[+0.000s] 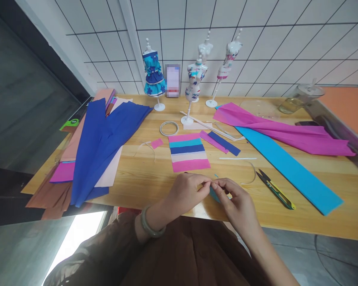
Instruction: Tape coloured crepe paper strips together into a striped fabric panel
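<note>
Between both hands (185, 191) (239, 203), a blue piece (215, 194)

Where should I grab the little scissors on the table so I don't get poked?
Probably best by the yellow-and-green handles, coming from the near right side with your right hand. The scissors lie on the table with their dark pointed blades aimed away to the far left, so the handle end looks safest.

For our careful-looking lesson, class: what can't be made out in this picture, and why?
All in the head view:
Anything pinched between left hand and right hand: hidden by both.
Blue piece: partly behind right hand.
Phone screen: pixelated.
Rear mannequin: lower body behind front mannequin.
</note>
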Demonstrator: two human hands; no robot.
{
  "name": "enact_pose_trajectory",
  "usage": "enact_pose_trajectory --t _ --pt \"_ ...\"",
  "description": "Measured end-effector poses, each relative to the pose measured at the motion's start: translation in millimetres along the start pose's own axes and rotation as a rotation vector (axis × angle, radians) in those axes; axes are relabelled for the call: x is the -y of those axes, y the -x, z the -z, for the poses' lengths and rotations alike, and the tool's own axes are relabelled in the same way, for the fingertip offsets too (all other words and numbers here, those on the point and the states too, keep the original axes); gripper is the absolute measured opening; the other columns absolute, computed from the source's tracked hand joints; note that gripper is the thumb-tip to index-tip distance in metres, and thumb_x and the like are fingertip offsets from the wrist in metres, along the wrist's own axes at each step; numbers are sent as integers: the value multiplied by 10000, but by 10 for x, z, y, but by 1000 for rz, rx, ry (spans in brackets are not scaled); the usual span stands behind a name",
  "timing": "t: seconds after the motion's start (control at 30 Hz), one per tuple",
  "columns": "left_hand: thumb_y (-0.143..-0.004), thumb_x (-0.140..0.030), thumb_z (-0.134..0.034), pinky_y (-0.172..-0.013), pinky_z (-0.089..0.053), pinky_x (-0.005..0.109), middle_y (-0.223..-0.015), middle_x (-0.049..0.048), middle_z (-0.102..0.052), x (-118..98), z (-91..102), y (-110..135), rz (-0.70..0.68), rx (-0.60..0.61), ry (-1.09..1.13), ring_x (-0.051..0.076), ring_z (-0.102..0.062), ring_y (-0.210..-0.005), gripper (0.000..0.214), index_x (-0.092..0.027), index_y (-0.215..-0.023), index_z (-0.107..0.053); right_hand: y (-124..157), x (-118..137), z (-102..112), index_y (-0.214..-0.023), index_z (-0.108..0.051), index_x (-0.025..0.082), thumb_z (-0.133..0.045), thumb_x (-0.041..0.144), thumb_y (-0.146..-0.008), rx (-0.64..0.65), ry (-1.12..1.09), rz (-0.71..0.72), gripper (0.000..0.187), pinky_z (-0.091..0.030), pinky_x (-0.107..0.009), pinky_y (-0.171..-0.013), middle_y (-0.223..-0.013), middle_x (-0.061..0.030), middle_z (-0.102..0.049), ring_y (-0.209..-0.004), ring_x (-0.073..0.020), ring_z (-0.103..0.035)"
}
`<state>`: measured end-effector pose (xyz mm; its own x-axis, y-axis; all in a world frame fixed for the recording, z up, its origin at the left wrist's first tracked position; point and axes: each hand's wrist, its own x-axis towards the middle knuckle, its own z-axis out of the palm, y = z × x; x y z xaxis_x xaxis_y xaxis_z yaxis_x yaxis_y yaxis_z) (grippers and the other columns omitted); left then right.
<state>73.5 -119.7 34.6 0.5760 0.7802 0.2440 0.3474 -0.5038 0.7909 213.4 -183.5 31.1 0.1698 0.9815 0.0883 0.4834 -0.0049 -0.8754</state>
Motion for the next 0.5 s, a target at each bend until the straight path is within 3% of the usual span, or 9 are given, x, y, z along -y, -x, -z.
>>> enact_pose_trajectory --t 0.3,0.5 --pt "-785 -127 -493 -600 -416 211 -640 12 -665 1 -17 7 -40 -22 -68 110 -588 -589 211 -184 -715 -683 -6 2 -2 -756 -577 204 -470 328 -856 -40 100 46 191 -416 -282 -651 -762 -35 -603 -709 -165 -545" --pt "-778 -122 -494 -613 -430 204 -657 8 -672 -5 -20 6 20 -9 -2 109 -597 -611 215 -184 -698 -684 -10 15 1 -745 -561 202 -480 310 -848 -32 83 29 169 -406 -273 -634 -741 -25 -583 -696 -158 -530"
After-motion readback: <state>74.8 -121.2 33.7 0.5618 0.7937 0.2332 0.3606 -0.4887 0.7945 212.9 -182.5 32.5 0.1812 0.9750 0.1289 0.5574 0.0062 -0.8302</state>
